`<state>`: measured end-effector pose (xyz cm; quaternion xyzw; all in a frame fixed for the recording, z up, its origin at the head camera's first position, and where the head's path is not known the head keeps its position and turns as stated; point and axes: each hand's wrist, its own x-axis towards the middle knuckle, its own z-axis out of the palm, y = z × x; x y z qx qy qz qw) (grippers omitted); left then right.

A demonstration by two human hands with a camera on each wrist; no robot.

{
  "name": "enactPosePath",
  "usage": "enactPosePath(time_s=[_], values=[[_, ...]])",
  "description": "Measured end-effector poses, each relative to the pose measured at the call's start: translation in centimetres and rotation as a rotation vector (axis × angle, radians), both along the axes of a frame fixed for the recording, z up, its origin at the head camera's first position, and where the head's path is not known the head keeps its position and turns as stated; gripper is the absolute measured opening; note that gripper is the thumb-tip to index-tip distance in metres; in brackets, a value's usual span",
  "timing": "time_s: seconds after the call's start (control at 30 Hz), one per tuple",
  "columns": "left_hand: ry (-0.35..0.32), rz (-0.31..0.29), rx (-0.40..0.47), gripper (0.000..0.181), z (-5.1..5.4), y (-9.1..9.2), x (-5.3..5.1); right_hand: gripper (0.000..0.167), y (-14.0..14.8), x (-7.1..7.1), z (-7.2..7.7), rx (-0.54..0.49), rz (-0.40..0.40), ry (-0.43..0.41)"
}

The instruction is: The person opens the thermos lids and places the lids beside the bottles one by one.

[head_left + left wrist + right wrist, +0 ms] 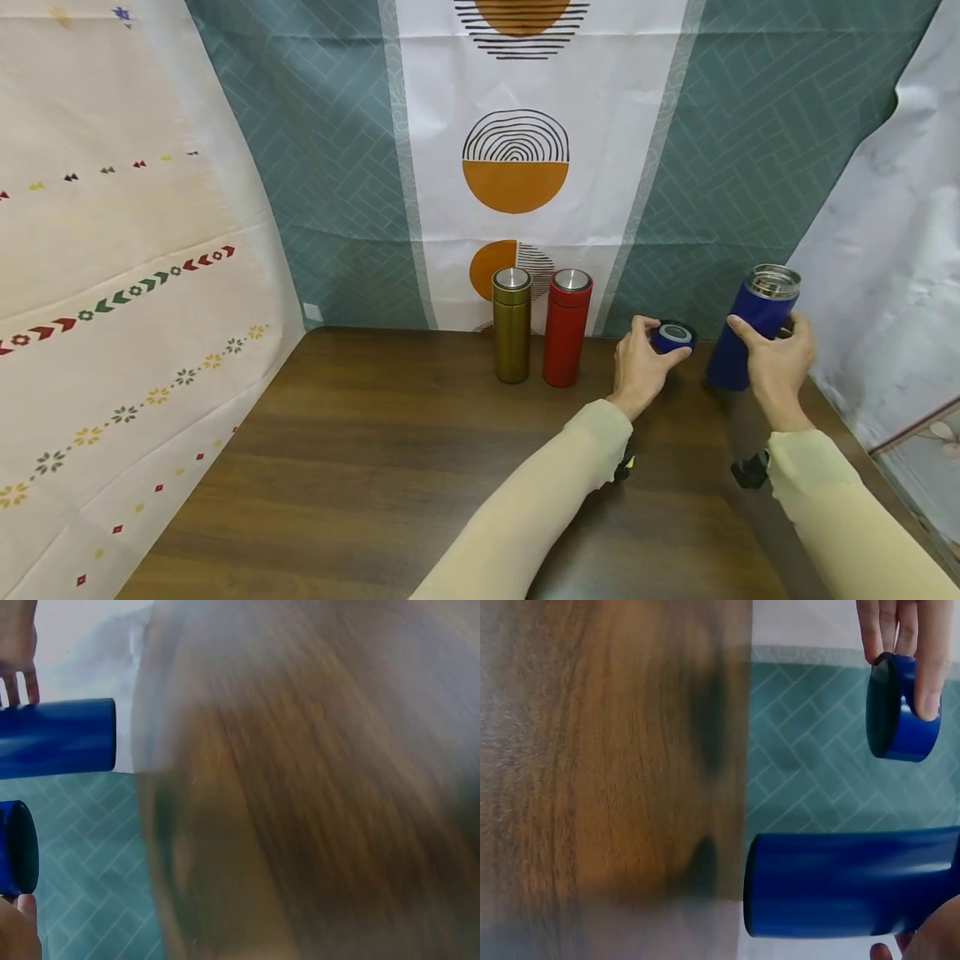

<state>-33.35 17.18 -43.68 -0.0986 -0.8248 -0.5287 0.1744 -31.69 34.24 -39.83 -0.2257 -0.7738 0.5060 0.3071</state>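
My left hand (637, 367) pinches a short blue bottle lid (674, 335) between thumb and fingers, close to the back of the table. A pale grey ring shows inside the lid. To its right, my right hand (782, 367) grips a tall blue thermos bottle (738, 350) around its upper body. That bottle stands uncapped, leaning slightly right, its metal mouth (775, 282) showing. Lid and bottle are apart, side by side, in the left wrist view too. Shadows in the right wrist view lie apart from the lid (911, 746) and the bottle's base (840, 885).
Left of the hands, a gold thermos (512, 333) and a red thermos (567, 333) stand upright and capped at the back of the wooden table (390, 467). Behind hangs a green and white patterned cloth (337, 167). Pale cloths (900, 250) hang at both sides.
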Motion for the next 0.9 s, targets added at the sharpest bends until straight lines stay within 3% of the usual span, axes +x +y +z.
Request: enactPosePath(time_s=[0.17, 0.4, 0.6, 0.9], values=[[-0.029, 0.045, -0.055, 0.055, -1.0, 2.1, -0.1, 0.077, 0.6, -0.8, -0.5, -0.024, -0.092, 0.051], [-0.031, 0.074, -0.122, 0.058, -2.7, 3.7, 0.0, 0.077, 0.8, -1.2, -1.8, -0.061, -0.153, 0.092], [-0.1, 0.109, -0.19, 0.059, -4.0, 4.4, -0.2, 0.08, 0.7, -1.1, -2.8, -0.074, -0.151, 0.064], [-0.134, 0.103, -0.221, 0.058, -4.6, 5.8, -0.6, 0.079, 1.6, -0.8, -3.2, -0.075, -0.136, 0.049]])
